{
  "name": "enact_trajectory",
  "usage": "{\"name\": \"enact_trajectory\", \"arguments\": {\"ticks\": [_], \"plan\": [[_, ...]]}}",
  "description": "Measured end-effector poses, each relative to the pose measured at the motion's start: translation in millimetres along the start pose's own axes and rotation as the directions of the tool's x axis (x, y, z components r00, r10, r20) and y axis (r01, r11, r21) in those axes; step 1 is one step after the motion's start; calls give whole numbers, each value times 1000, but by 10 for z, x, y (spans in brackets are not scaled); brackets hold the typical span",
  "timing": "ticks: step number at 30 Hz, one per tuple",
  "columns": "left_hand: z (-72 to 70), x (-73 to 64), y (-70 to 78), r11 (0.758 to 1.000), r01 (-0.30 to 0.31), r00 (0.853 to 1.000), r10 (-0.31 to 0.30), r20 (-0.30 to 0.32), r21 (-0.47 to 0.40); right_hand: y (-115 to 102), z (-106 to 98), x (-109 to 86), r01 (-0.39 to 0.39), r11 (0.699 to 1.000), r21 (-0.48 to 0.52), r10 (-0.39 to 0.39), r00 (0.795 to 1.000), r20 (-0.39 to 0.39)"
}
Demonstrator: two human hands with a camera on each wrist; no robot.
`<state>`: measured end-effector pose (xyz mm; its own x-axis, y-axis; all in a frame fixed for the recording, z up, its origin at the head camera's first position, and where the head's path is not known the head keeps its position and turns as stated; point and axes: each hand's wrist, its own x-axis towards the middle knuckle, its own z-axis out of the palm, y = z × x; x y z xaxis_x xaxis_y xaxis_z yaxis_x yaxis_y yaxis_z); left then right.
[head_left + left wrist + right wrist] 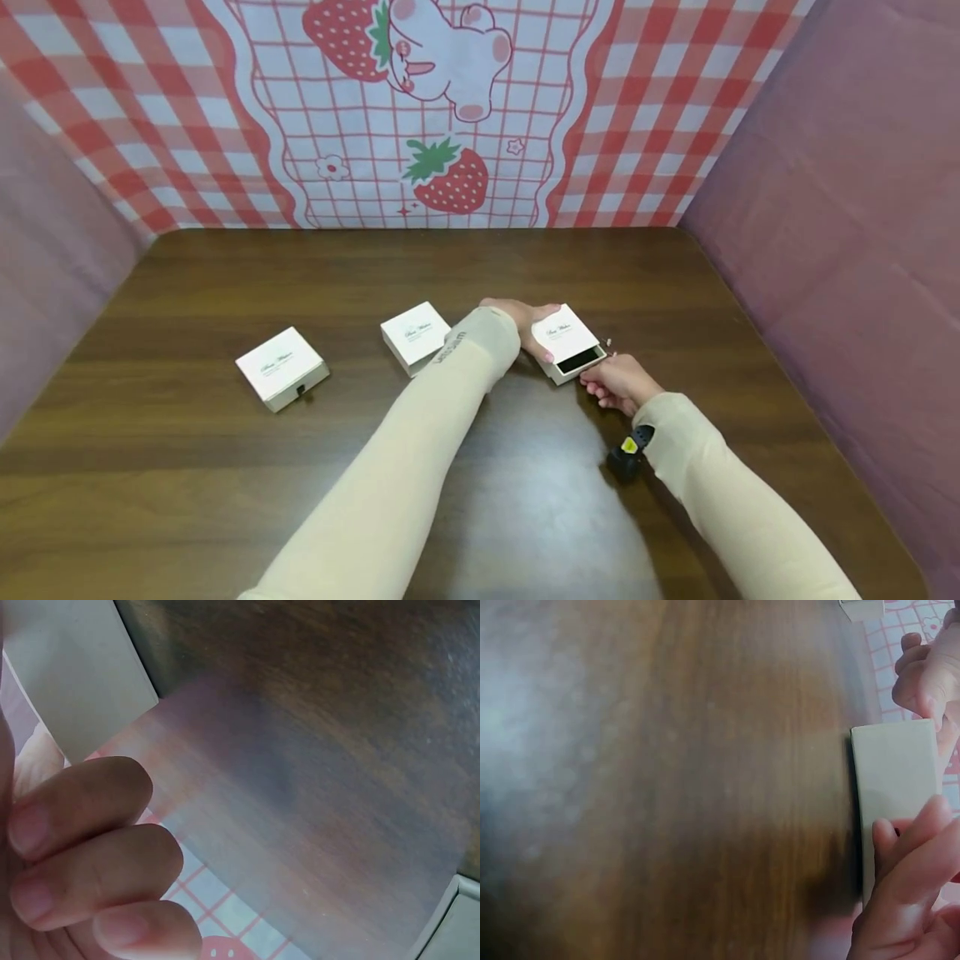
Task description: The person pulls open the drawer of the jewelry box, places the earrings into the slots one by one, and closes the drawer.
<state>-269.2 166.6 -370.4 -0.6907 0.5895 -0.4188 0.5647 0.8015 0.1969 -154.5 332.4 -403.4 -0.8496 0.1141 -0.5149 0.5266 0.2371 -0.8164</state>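
A white drawer-style gift box (564,333) with dark script on its lid lies to the right on the table, its drawer partly out and a black inside showing. My left hand (522,321) grips this box from its left side, thumb on the far edge. At the drawer's front my right hand (617,383) pinches, its fingers curled against the box's pale side, seen in the right wrist view. Just beyond those fingertips is a tiny shiny item (608,342), too small to identify. In the left wrist view the left hand's curled fingers (97,847) lie near the box's pale side (82,675).
Two similar white boxes stand to the left: one in the middle (415,332), partly behind the left sleeve, and another farther left (281,367) with a dark pull tab. A checked strawberry cloth (645,108) hangs behind the brown wooden table (225,483). Pink cloth (847,250) borders the right.
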Motion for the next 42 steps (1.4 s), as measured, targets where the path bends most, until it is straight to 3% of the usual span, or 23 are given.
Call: {"name": "enact_trajectory", "arguments": {"ticks": [5,23,35,42], "plan": [[-12,-10,-46,1000,13,1000,-13,0,-9,-18,23,-12,-13,1000,-23,13,1000,-1],[-48,-162,34,1000,-15,999,14,-31,-23,96,-56,-125,-13,999,-36,15,999,33],[-8,-92,3,1000,9,1000,-9,-15,-21,167,-73,-180,-2,997,-71,5,999,51],[17,-54,-8,999,-11,1000,11,-10,-34,206,-102,-252,2,996,-92,3,998,56]]}}
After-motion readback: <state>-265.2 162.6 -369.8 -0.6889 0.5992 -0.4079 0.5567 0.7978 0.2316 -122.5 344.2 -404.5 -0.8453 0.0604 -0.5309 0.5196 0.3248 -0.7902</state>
